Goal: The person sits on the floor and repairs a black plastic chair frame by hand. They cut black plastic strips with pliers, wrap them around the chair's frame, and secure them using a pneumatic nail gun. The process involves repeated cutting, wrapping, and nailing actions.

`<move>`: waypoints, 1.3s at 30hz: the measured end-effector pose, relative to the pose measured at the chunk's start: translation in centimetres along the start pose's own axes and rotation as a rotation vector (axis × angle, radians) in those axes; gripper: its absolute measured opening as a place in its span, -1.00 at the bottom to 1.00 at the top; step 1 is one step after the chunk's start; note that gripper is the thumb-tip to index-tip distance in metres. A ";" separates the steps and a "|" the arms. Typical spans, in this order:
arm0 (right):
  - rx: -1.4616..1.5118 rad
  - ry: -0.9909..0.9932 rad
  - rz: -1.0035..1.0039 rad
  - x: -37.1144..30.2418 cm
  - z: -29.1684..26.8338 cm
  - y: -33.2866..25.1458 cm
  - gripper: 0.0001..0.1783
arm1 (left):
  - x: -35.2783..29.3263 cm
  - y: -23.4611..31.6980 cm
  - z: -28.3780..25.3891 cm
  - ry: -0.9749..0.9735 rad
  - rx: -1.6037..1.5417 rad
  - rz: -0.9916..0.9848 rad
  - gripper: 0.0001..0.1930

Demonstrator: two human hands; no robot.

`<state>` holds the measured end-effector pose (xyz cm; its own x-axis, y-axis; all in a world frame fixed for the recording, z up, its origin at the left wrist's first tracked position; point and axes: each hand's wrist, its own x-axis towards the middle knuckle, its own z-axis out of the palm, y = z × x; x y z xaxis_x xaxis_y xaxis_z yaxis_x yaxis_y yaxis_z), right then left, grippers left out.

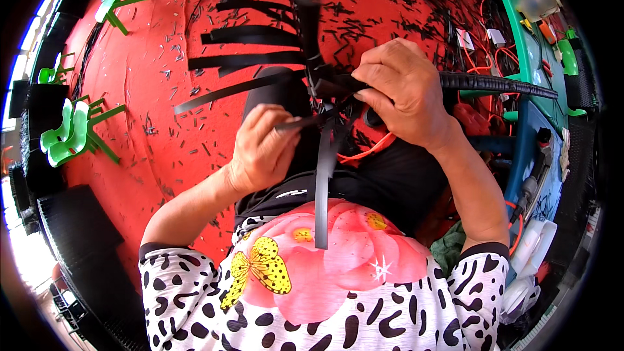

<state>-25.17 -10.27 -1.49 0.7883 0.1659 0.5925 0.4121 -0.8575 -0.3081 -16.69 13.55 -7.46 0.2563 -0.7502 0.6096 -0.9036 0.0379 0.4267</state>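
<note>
A black frame with a long bar (309, 26) stands in front of me, and several flat black strips (250, 34) stick out from it to the left. My left hand (263, 146) pinches a thin black strip (292, 124) just left of the frame's near end. At that end, the thumb and fingers of my right hand (404, 91) close on a dark strip; its tip is partly hidden by the fingers. One loose strip (322, 201) hangs down over my lap between the hands. A wrapped black bar (497, 82) runs off to the right behind my right wrist.
Short black scraps (364, 3) litter the red floor (149, 123). Small green chairs (73, 131) stand at the left beside a black woven block (81, 234). To the right are a green-and-blue table (534, 71), a power tool (536, 169) and an orange-red cord (370, 149).
</note>
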 end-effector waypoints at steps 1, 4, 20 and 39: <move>-0.006 -0.006 -0.001 0.1 -0.1 0.1 -0.72 | 0.7 0.0 -0.2 0.047 -0.006 -0.020 -0.70; 0.006 -0.017 0.008 0.4 -0.1 0.2 -0.73 | 2.3 0.3 -0.2 0.175 -0.124 -0.204 -0.62; 0.341 -0.183 0.360 1.8 -0.2 -0.3 -0.75 | 4.1 -1.0 1.2 0.234 -0.301 -0.108 -0.50; 0.336 -0.199 0.346 0.2 -0.2 -2.0 -0.80 | 2.9 -0.6 1.4 0.240 -0.015 0.299 -0.69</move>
<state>-25.90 -8.65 -0.56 0.9625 0.0177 0.2707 0.2101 -0.6801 -0.7024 -15.91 10.42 -6.90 0.0567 -0.5283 0.8471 -0.9460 0.2429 0.2148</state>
